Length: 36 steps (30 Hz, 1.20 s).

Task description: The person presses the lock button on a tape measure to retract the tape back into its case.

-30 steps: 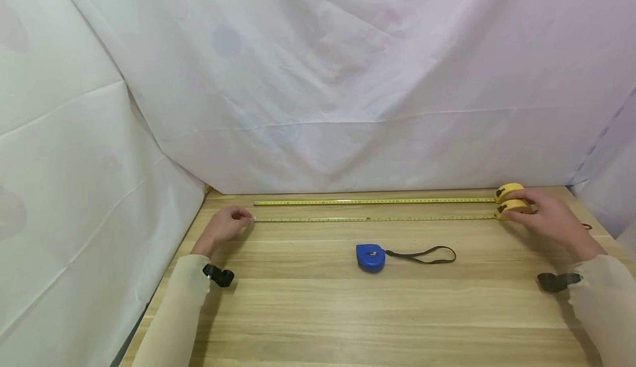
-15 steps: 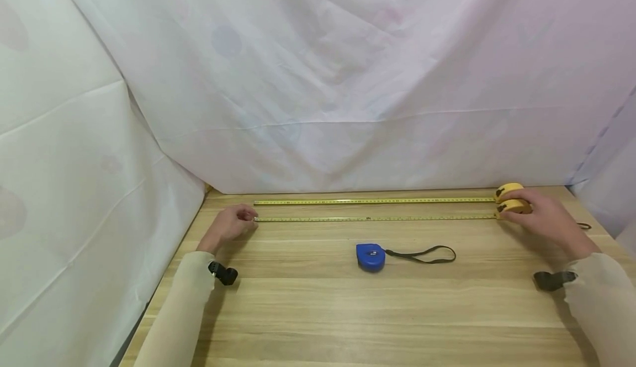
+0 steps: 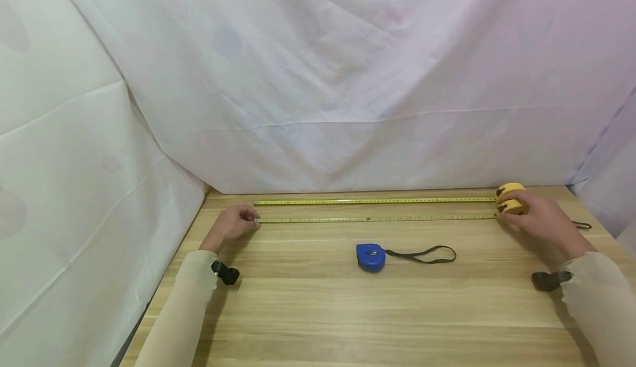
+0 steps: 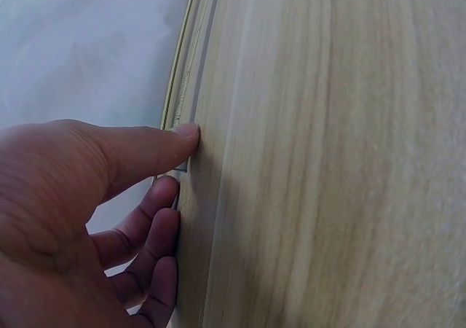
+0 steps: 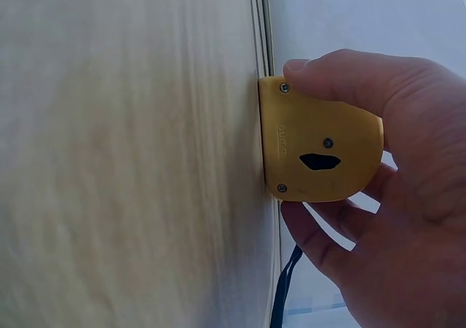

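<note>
Two yellow tape measures lie at the table's back with their blades drawn out leftward, side by side. My right hand (image 3: 539,218) grips the near yellow tape measure (image 5: 320,146), thumb and fingers on its case; it stands on edge on the table. The far yellow tape measure (image 3: 509,189) is just behind it, partly covered by the hand. My left hand (image 3: 231,226) pinches the end of the near blade (image 3: 367,219), thumb on top and fingers curled below in the left wrist view. The far blade (image 3: 367,201) runs parallel, its end beside my left knuckles.
A blue tape measure (image 3: 371,257) with a black wrist strap (image 3: 427,255) lies mid-table in front of the blades. A dark strap (image 3: 582,225) pokes out right of my right hand. White cloth (image 3: 318,80) hangs behind the wooden table (image 3: 348,312) and at its left.
My left hand has shifted slightly right along the near blade's end. My right hand has moved slightly left and covers more of the near yellow case.
</note>
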Motion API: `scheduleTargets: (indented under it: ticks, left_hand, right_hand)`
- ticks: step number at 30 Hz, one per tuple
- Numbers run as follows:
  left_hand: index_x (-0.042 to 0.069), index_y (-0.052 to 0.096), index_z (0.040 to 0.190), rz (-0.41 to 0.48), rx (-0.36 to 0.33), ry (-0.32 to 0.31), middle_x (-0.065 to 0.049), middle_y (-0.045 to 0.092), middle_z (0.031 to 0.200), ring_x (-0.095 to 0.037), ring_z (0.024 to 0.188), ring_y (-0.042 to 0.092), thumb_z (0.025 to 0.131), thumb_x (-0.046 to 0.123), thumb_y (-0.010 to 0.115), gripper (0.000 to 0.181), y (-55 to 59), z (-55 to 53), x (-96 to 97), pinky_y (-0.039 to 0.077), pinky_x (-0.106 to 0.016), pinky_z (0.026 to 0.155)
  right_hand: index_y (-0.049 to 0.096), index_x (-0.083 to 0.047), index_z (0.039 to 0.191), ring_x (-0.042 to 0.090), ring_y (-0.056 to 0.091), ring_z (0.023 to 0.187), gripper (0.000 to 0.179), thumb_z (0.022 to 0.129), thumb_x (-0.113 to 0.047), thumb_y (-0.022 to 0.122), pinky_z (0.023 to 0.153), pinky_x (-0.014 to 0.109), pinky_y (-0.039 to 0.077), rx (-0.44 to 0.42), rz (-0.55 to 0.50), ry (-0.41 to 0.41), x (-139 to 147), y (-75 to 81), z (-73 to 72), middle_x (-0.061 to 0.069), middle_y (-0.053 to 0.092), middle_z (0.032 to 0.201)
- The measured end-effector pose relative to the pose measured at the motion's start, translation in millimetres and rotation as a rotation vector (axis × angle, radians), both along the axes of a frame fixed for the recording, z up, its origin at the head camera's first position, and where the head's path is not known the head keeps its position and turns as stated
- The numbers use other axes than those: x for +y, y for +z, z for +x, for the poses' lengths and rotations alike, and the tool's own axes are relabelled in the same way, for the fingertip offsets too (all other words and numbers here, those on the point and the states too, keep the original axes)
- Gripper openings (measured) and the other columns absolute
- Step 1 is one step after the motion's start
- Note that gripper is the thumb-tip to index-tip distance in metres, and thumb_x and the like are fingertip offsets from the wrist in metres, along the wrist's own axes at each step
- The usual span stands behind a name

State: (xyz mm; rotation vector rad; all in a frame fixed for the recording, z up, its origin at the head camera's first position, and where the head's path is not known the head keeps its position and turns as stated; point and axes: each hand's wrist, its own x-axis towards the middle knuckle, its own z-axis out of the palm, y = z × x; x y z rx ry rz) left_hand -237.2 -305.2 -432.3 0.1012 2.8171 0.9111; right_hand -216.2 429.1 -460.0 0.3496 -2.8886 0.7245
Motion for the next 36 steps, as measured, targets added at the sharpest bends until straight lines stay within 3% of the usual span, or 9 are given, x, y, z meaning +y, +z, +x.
scheduleTargets:
  ticks: [18,30,36]
  left_hand:
    - [0.008,0.077,0.111,-0.014,0.023,-0.01,-0.007,0.071,0.105,-0.027,0.098,0.064,0.102,0.016,0.079,0.012,-3.0,-0.3,-0.2,0.052,-0.046,0.087]
    - [0.008,0.078,0.108,-0.021,0.045,-0.035,-0.006,0.073,0.104,-0.029,0.103,0.068,0.102,0.015,0.079,0.009,-5.6,-1.1,-3.6,0.055,-0.05,0.089]
    - [0.008,0.078,0.108,-0.013,0.056,-0.052,-0.006,0.074,0.106,-0.034,0.111,0.07,0.103,0.015,0.079,0.009,-5.8,-1.5,-5.5,0.055,-0.055,0.096]
  right_hand:
    - [0.07,-0.002,0.128,0.064,0.063,0.112,0.04,0.095,-0.015,0.088,0.087,0.075,0.048,-0.068,0.005,0.018,2.6,1.2,-0.1,0.039,0.067,0.127]
    - [0.071,-0.003,0.119,0.058,0.068,0.105,0.037,0.089,-0.01,0.092,0.083,0.067,0.053,-0.021,0.038,0.08,7.5,-1.7,-3.4,0.031,0.072,0.118]
    - [0.073,-0.008,0.115,0.048,0.069,0.104,0.033,0.089,-0.01,0.093,0.081,0.058,0.053,0.011,0.051,0.088,8.2,-0.9,-1.9,0.022,0.075,0.116]
